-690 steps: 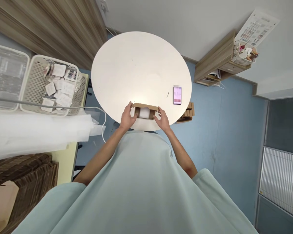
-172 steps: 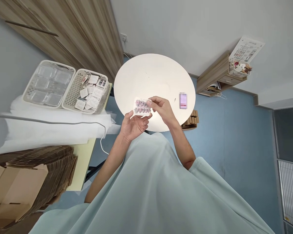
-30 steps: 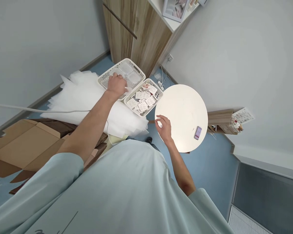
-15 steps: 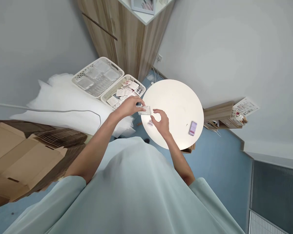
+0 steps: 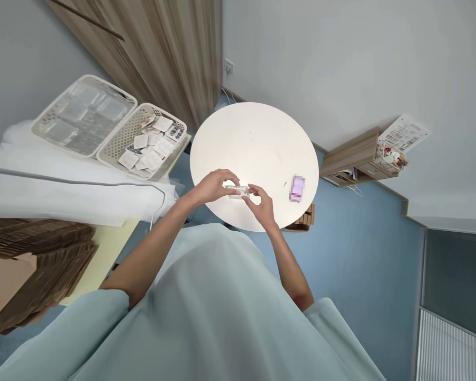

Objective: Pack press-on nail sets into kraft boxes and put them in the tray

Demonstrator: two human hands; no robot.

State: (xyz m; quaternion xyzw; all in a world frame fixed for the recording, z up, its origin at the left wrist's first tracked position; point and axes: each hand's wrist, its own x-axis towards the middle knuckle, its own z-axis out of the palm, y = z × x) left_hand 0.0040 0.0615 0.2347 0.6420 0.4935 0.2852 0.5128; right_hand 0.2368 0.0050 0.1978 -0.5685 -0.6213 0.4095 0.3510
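A clear case (image 5: pixel 236 189) is being gripped by both hands over the near edge of the round table (image 5: pixel 257 143): left hand (image 5: pixel 213 186) is pinching its left end, right hand (image 5: pixel 262 202) its right end. Vs. half a sec ago, hands are being held closer together & lower, over the table. A sec ago the left hand was being reached into the clear-case basket (image 5: pixel 43 124). The packet basket (image 5: pixel 133 138) & phone (image 5: pixel 297 188) are being left untouched.

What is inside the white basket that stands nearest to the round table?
The white basket holds many small flat packets, mostly white, lying loose and overlapping. Their print is too small to read, and whatever lies beneath the top packets is covered.
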